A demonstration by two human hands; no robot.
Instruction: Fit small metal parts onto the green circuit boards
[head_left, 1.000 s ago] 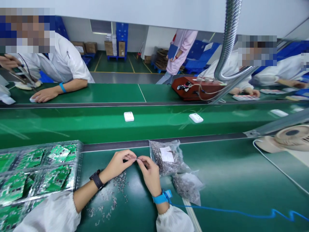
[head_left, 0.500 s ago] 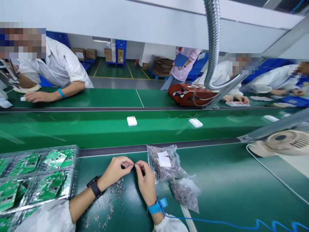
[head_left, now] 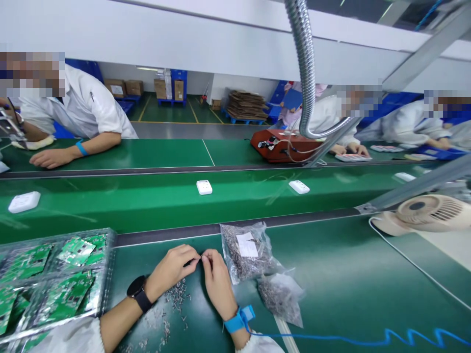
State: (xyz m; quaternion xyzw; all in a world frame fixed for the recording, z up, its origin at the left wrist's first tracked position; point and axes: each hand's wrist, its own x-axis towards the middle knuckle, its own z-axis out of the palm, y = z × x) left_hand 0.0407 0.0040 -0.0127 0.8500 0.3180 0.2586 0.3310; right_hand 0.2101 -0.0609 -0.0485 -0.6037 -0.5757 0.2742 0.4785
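My left hand (head_left: pixel 175 264) and my right hand (head_left: pixel 218 280) meet fingertip to fingertip over the green tabletop, each closed in a pinch. What lies between the fingertips is tiny and dark, too small to name. Below my left hand spreads a loose pile of small metal screws (head_left: pixel 178 296), with ring-like metal pieces (head_left: pixel 162 328) scattered nearer to me. To the right of my right hand lies a clear bag of small metal parts (head_left: pixel 239 262) with a white label. A smaller clear bag of metal parts (head_left: pixel 277 296) sits just in front of it.
Plastic trays of green circuit boards (head_left: pixel 110 264) stand at the left. Beyond runs a green conveyor belt (head_left: pixel 250 198) carrying several white devices (head_left: pixel 204 187). A beige fan (head_left: pixel 423 213) is at the right. A coiled blue cord (head_left: pixel 331 337) runs from my right wristband. Co-workers sit across.
My hands stay pinched together, with their fingertips slightly lower and left in view. Another white device has appeared on the belt at the left. The co-worker's hand at left no longer shows a white piece.
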